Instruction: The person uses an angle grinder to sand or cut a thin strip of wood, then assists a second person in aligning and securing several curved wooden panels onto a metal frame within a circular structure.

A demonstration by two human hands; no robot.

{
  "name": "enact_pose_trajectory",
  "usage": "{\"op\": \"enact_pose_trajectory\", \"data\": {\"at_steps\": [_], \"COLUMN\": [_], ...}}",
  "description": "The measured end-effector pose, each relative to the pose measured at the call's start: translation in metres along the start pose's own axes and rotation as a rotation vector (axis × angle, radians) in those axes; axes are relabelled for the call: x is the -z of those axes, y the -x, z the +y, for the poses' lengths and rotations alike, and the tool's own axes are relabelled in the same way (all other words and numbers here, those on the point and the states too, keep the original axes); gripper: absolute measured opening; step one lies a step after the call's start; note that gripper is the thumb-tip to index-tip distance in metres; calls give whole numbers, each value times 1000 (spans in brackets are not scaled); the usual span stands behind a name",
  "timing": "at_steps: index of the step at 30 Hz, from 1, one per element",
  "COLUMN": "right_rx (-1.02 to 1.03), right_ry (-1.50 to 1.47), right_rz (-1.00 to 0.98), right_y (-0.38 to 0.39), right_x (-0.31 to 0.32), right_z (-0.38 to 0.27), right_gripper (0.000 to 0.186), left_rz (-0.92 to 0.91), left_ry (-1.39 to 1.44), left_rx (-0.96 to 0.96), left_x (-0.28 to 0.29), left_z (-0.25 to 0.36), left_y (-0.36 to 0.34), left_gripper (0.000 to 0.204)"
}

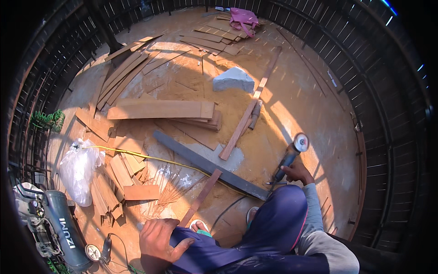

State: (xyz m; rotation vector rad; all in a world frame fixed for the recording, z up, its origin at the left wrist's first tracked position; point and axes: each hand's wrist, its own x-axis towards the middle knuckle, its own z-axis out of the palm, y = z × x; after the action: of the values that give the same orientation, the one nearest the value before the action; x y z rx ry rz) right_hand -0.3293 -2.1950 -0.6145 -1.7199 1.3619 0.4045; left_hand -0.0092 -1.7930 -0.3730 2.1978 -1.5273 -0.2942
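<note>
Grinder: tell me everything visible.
The grinder has a slim blue-and-dark, plastic-looking body and, at its far end, a round pale disc with a reddish rim. The right hand holds the body. It slants away rightward, right of the grey bar; floor contact is unclear.

1. Right of centre, my right hand grips an angle grinder.
2. Bottom, left of centre: my left hand, thumb spread, by my leg.
3. Centre: a long grey bar, slanting.
4. Lower left: an air compressor.
5. Top: a pink bag.
</note>
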Motion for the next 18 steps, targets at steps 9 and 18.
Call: {"op": "enact_pose_trajectory", "data": {"at_steps": [9,18], "right_rx": [236,-9], "right_ry": [-261,-754], "right_rz": [-298,-322], "right_y": [-65,-139], "right_x": [-74,-145], "right_z": [-139,-145], "right_gripper": [59,39], "left_rz": [-20,41], "left_ry": [96,42], "left_rx": [-21,104], "left_x": [-2,-4], "left_z": [-9,-43], "left_y": [-11,-15], "left_gripper": [49,40]}}
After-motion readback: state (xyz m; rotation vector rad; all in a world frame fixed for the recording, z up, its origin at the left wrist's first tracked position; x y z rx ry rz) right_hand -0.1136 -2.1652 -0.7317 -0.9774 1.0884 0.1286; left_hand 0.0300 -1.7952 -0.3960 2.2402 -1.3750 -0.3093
